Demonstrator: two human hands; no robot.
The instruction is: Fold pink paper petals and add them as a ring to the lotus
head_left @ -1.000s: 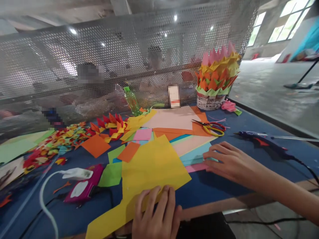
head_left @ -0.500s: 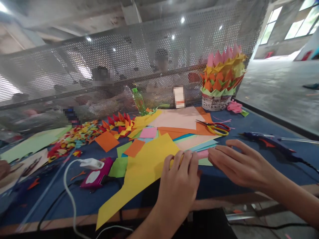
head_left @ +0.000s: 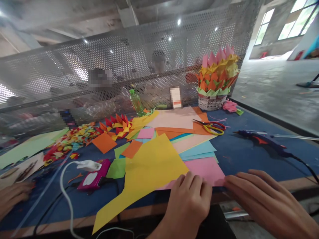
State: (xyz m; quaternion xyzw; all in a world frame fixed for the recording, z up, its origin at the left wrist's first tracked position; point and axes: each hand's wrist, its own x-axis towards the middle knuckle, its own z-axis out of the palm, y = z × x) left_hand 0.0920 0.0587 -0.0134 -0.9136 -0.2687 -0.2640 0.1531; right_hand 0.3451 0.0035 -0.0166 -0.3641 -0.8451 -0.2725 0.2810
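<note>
A pink paper sheet (head_left: 205, 168) lies at the near edge of the blue table (head_left: 239, 154), partly under a large yellow sheet (head_left: 152, 164). My left hand (head_left: 188, 202) has its fingers curled over the pink sheet's near edge. My right hand (head_left: 261, 199) reaches in from the right, and its long fingers pinch the sheet's right corner. Pale blue sheets (head_left: 198, 150) lie just behind the pink one.
Scissors (head_left: 211, 126) and a glue gun (head_left: 264, 142) with its cord lie at the right. A folded-paper basket (head_left: 216, 83), a green bottle (head_left: 136, 102), folded pieces (head_left: 74, 137), a magenta device (head_left: 93, 174) with a white cable, and a mesh screen (head_left: 112, 66) are there too. Another person's hand (head_left: 12, 197) rests at the far left.
The pink sheet has been drawn out from the stack toward the near edge. Both my hands came back with it. The other person's hand has come further in at the left.
</note>
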